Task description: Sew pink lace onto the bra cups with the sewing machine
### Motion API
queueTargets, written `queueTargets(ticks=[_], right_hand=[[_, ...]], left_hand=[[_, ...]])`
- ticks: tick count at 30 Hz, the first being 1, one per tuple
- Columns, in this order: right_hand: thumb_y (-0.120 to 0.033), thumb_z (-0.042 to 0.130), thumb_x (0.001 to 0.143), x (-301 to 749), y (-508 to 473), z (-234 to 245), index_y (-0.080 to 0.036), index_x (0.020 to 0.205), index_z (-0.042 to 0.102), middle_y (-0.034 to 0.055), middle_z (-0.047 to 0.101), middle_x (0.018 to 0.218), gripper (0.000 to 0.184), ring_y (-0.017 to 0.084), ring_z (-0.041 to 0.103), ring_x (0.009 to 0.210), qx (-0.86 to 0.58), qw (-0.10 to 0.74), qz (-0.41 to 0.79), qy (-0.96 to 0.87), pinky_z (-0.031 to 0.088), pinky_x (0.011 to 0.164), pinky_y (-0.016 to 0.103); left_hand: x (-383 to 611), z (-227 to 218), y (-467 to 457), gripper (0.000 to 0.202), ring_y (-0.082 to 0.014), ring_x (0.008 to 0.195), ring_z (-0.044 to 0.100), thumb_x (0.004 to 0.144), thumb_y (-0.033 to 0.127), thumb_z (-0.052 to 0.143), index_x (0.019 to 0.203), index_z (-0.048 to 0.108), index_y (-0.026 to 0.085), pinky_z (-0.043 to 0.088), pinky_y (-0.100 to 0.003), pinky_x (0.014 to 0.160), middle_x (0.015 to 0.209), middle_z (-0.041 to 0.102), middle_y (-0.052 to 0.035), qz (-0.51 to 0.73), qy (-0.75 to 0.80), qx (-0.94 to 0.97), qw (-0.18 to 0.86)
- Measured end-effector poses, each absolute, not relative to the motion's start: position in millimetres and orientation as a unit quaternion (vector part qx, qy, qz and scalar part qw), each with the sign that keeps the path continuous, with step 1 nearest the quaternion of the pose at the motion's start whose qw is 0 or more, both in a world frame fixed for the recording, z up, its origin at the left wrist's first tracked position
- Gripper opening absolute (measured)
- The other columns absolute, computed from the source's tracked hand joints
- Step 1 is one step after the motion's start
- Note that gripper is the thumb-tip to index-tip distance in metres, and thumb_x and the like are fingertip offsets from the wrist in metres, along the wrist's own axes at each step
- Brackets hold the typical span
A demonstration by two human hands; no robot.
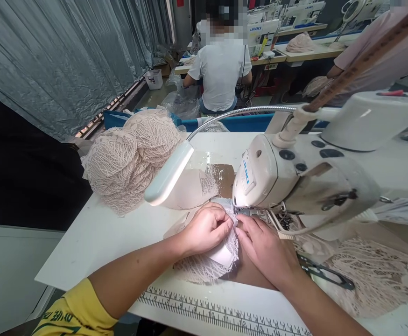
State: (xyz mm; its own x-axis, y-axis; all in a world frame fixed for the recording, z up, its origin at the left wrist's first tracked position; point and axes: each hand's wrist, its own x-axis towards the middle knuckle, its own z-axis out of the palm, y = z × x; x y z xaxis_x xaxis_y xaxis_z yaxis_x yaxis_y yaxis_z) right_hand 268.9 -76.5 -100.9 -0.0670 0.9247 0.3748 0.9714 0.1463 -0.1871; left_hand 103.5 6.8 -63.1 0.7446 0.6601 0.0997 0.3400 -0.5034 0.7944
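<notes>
Pale lace fabric (207, 270) lies under the front of a white sewing machine (260, 172). My left hand (207, 226) rests on the lace, thumb and fingers pinched together on its edge just left of the needle area. Close by on the right, my right hand (263, 242) has its fingertips gathered at the same lace edge, thumb bent toward the index finger. The needle and presser foot are mostly hidden by the machine head and my fingers. Sheer beige fabric (186, 189) spreads behind my left hand.
A bundle of beige lace (130, 154) sits at the table's left. More lace pieces (372, 270) and dark thread snips (326, 273) lie at right. A lamp (171, 172) on a bendable neck hangs over the table (95, 247). Ahead, a person in a white shirt (220, 70) sits.
</notes>
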Motion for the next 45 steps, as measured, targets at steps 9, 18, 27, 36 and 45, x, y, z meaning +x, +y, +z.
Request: queueTargets(ticks=[9, 18, 27, 36, 45], right_hand=[[-0.031, 0.043, 0.094, 267, -76, -96, -0.024, 0.107, 0.069, 0.0063, 0.07, 0.08, 0.03, 0.016, 0.063, 0.071, -0.645, 0.202, -0.073, -0.733, 0.045, 0.067, 0.025], [-0.029, 0.036, 0.097, 266, -74, -90, -0.024, 0.091, 0.071, 0.004, 0.068, 0.075, 0.036, 0.014, 0.06, 0.071, -0.622, 0.218, -0.054, -0.751, 0.044, 0.067, 0.023], [-0.027, 0.037, 0.096, 267, -74, -88, -0.023, 0.088, 0.069, 0.0042, 0.069, 0.079, 0.034, 0.015, 0.06, 0.072, -0.599, 0.22, -0.036, -0.769, 0.044, 0.068, 0.024], [-0.027, 0.035, 0.096, 269, -73, -88, -0.022, 0.082, 0.069, 0.0032, 0.065, 0.072, 0.037, 0.013, 0.057, 0.066, -0.609, 0.232, -0.006, -0.758, 0.043, 0.064, 0.023], [-0.027, 0.037, 0.096, 269, -73, -88, -0.022, 0.083, 0.068, 0.0033, 0.066, 0.074, 0.034, 0.013, 0.058, 0.066, -0.601, 0.239, -0.011, -0.763, 0.044, 0.064, 0.022]], left_hand=[[104, -63, 5, 0.03, -0.0145, 0.072, 0.053, 0.089, 0.024, 0.046, 0.059, 0.043, 0.019, 0.045, -0.027, 0.079, 0.062, 0.051, 0.0004, 0.196, 0.293, 0.857, 0.375], [101, -62, 5, 0.026, -0.0159, 0.077, 0.054, 0.087, 0.025, 0.048, 0.063, 0.049, 0.018, 0.045, -0.028, 0.08, 0.068, 0.055, -0.0013, 0.186, 0.289, 0.855, 0.389], [99, -63, 8, 0.021, -0.016, 0.079, 0.054, 0.086, 0.02, 0.049, 0.066, 0.05, 0.017, 0.044, -0.028, 0.083, 0.065, 0.054, -0.0008, 0.188, 0.253, 0.87, 0.381], [96, -65, 8, 0.015, -0.0182, 0.081, 0.057, 0.08, 0.029, 0.062, 0.073, 0.057, 0.016, 0.045, -0.031, 0.086, 0.07, 0.06, -0.0023, 0.182, 0.231, 0.883, 0.367], [102, -68, 4, 0.016, -0.0177, 0.079, 0.055, 0.087, 0.017, 0.05, 0.073, 0.057, 0.015, 0.045, -0.029, 0.078, 0.075, 0.06, -0.0056, 0.177, 0.239, 0.912, 0.282]])
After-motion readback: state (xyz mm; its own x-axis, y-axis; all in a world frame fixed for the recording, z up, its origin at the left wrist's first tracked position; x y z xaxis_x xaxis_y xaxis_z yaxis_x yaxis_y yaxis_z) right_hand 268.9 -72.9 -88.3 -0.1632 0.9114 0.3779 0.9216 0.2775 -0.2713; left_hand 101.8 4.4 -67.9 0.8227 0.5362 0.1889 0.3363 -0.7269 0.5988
